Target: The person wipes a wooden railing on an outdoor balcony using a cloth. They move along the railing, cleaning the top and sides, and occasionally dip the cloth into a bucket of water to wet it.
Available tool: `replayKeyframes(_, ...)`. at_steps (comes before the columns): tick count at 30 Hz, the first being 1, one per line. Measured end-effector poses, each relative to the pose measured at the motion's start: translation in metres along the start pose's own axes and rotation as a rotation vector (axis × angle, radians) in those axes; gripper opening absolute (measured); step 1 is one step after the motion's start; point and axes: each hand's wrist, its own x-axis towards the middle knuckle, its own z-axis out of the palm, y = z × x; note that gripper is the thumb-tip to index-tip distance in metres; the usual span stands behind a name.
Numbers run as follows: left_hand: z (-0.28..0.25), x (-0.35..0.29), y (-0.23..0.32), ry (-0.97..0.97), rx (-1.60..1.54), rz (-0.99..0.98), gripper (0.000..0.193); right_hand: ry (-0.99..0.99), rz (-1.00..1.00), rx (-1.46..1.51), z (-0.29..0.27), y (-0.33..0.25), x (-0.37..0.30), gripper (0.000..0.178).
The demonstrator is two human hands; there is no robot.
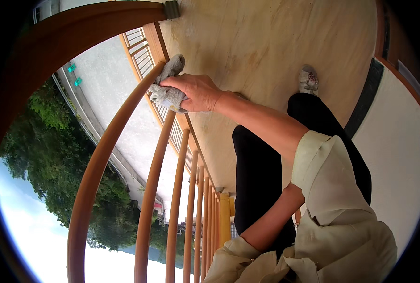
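Observation:
My right hand (198, 92) is closed on a grey, fluffy cloth (166, 97), with the arm stretched out across the picture. The cloth is pressed against the end of a brown, round railing bar (107, 146), close to the bottom rail. Part of the cloth also lies by the end of the neighbouring bar (156, 181). My left forearm (276, 219) runs behind the right elbow, and the left hand is hidden there.
A thick brown post (87, 23) rises at the upper left. Several more bars continue toward the lower middle. Below me are a tan floor (266, 42) and my shoe (309, 80). A pale wall (394, 155) with a dark base strip stands right. Trees and road lie beyond the railing.

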Motion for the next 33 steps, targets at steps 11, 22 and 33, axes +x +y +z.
replayKeyframes(11,0.01,0.003,0.006,-0.047,0.092,-0.014,0.057,-0.224,0.203,0.633,0.014,-0.012,-0.019,0.05)
replayKeyframes(22,0.017,-0.005,0.014,-0.097,0.197,-0.045,0.056,-0.072,0.012,0.131,0.026,0.004,-0.023,0.068)
replayKeyframes(33,0.006,-0.016,0.008,-0.056,0.199,-0.039,0.056,0.724,0.52,1.22,0.06,0.033,-0.007,0.048)
